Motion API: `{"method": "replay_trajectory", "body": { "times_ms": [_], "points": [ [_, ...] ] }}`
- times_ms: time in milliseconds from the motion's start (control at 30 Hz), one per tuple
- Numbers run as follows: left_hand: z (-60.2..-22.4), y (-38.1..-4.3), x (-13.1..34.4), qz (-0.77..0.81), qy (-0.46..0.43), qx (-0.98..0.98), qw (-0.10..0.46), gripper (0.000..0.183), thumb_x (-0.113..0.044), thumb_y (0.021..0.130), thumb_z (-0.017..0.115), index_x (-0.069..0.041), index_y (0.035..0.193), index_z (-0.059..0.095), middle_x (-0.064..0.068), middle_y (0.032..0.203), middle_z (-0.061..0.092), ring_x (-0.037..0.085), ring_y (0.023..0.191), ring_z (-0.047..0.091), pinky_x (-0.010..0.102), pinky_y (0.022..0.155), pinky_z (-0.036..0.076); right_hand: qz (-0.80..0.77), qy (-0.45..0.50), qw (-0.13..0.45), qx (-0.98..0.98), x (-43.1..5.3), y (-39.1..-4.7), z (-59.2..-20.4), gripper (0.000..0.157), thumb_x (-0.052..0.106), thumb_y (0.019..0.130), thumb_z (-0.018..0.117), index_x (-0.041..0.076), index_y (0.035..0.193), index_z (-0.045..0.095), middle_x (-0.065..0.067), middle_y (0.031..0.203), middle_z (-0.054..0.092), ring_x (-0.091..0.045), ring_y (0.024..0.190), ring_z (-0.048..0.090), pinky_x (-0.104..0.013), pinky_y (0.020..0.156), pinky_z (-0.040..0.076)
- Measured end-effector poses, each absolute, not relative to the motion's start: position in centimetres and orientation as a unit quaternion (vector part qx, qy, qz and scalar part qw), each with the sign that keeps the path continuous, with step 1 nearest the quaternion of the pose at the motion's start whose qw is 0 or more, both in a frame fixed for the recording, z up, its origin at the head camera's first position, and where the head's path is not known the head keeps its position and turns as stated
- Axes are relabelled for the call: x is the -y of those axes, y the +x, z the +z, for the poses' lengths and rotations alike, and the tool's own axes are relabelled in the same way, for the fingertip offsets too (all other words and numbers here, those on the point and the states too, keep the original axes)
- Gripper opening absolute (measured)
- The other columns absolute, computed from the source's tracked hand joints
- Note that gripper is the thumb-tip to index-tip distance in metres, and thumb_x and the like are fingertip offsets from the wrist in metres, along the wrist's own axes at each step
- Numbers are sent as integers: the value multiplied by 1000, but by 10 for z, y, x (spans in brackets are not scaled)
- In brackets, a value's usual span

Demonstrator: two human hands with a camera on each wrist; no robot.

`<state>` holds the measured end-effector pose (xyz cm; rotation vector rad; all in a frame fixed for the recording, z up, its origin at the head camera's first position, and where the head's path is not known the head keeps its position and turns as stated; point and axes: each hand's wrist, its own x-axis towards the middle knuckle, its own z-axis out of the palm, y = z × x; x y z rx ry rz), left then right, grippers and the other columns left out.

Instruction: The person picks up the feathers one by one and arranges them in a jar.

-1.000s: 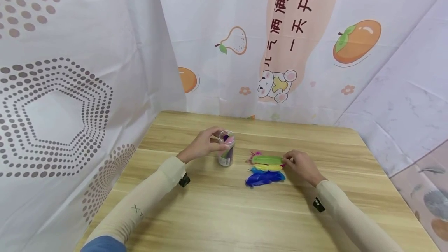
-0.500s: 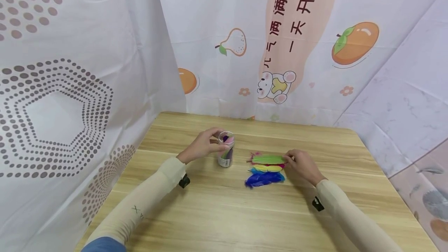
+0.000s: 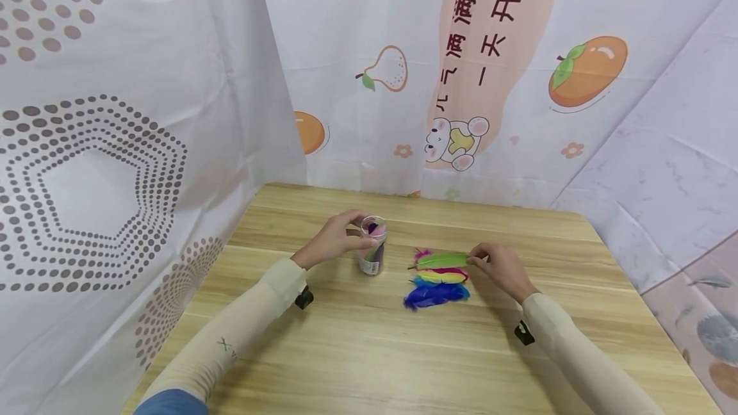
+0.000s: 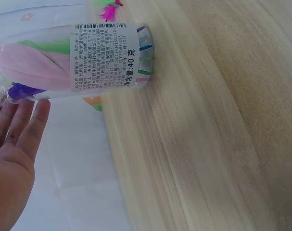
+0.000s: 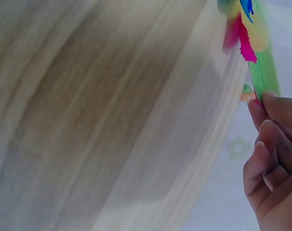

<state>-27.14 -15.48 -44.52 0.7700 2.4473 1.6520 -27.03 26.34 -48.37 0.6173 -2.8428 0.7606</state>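
My left hand (image 3: 337, 237) grips a clear plastic jar (image 3: 372, 255) near its open top. Pink, green and purple feathers show through the wall of the jar, and a printed label (image 4: 105, 57) wraps its lower part in the left wrist view. To the right, my right hand (image 3: 503, 268) pinches the tip of a green feather (image 3: 441, 261) between thumb and forefinger. The green feather lies over a small pile of feathers: a magenta one (image 5: 247, 43), a yellow one (image 3: 441, 276) and blue ones (image 3: 435, 294) nearest to me.
The wood-grain table (image 3: 369, 351) carries the jar and the feather pile, which lie a short way apart. A white printed curtain (image 3: 346, 95) hangs along the table's back edge, with another patterned curtain (image 3: 104, 197) close on the left.
The green feather in my right hand has tilted, its tip end rising slightly and its quill end swinging a little toward me. My left hand and the jar have stayed put.
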Motion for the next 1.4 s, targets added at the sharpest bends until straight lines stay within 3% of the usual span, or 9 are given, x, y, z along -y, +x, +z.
{"method": "replay_trajectory", "body": {
  "times_ms": [200,467,667,933,1167,1400],
  "points": [
    [-445,-272,154,544,244,-802,47,54,-34,88,84,-18,135,63,3,123,64,20,114,60,40,105,52,250,204,70,944,-262,-272,-484,8,13,99,71,11,94,76,0,87,75,-12,70,62,-34,62,51],
    [-439,-270,152,544,242,-801,55,56,-21,91,83,-6,139,59,16,129,62,29,118,58,45,107,50,241,202,66,947,-261,-272,-483,13,11,102,65,3,98,75,-5,83,74,-15,71,66,-33,60,52],
    [-441,-272,153,537,245,-805,48,55,-36,88,84,-18,135,63,3,123,64,19,115,60,36,104,52,230,203,58,950,-261,-271,-483,19,12,105,61,-1,101,74,-5,81,72,-10,64,59,-29,56,47],
    [-447,-276,154,538,243,-806,49,55,-36,86,85,-21,134,63,0,122,64,16,113,60,34,103,53,244,173,59,952,-260,-270,-484,17,19,102,67,5,105,75,-6,96,74,-21,80,68,-47,72,57],
    [-447,-274,153,547,235,-802,51,56,-26,87,86,-15,135,62,5,124,64,21,114,59,40,104,52,244,192,26,950,-252,-262,-485,13,24,99,71,13,96,76,5,84,71,-9,70,61,-34,65,52],
    [-448,-274,155,536,238,-809,45,54,-34,87,85,-20,134,62,1,123,64,17,114,60,34,103,53,243,221,-9,944,-242,-253,-485,17,28,98,73,16,85,76,11,75,67,-8,67,58,-32,64,50]
  ]
}}
